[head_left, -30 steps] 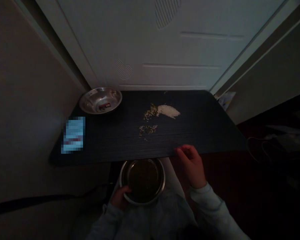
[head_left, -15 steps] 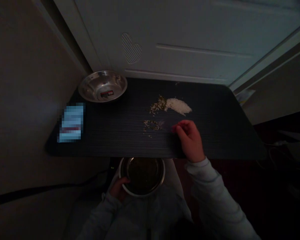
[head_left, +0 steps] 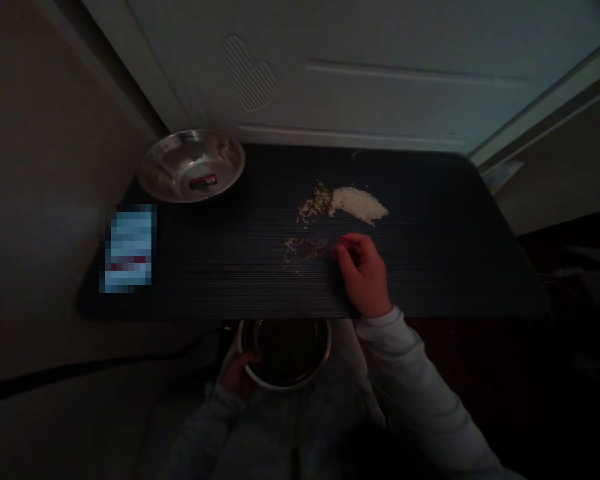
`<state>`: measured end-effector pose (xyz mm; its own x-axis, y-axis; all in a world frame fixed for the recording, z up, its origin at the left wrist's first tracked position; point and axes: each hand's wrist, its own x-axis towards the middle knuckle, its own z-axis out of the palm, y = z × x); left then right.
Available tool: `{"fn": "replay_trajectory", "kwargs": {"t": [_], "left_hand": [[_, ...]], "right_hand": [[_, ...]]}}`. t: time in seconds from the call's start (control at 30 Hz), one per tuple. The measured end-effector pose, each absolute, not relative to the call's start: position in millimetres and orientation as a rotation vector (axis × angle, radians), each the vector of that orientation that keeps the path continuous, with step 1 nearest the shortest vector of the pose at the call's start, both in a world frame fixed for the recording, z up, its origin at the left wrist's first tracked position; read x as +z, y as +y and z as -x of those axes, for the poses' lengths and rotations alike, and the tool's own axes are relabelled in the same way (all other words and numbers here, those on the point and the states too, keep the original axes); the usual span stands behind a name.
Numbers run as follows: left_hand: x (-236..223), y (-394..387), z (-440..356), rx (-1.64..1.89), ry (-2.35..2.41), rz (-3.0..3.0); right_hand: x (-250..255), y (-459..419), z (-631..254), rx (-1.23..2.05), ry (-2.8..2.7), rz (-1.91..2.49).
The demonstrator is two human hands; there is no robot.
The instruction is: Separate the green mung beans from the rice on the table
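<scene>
My left hand (head_left: pixel 237 375) grips the rim of a steel bowl (head_left: pixel 285 352) held in my lap just under the table's near edge; dark grains fill it. My right hand (head_left: pixel 363 273) rests on the black table (head_left: pixel 430 267) with fingers curled together, fingertips touching the right end of a small patch of mixed grains (head_left: pixel 305 249). Farther back lies a heap of white rice (head_left: pixel 360 203) with greenish grains (head_left: pixel 315 202) along its left side.
An empty steel dish (head_left: pixel 193 167) stands at the table's back left corner. A blurred light-blue card or phone (head_left: pixel 129 248) lies near the left edge. A white door panel (head_left: pixel 355 67) rises right behind the table. The room is dim.
My right hand moved from the table's near edge forward and left to the small grain patch. The left hand and bowl stayed put. The camera tilted slightly.
</scene>
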<state>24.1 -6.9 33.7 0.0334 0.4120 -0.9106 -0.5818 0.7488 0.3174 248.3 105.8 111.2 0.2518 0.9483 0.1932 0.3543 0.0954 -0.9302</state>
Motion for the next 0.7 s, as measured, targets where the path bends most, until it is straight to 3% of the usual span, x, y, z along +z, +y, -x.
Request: {"fn": "replay_trajectory", "kwargs": {"t": [0.7], "left_hand": [[20.5,-11.4,-20.2,0.771,1.323,0.171]], "right_hand": [[120.6,100.1,-247.7,0.886,-1.406,1.403]]}}
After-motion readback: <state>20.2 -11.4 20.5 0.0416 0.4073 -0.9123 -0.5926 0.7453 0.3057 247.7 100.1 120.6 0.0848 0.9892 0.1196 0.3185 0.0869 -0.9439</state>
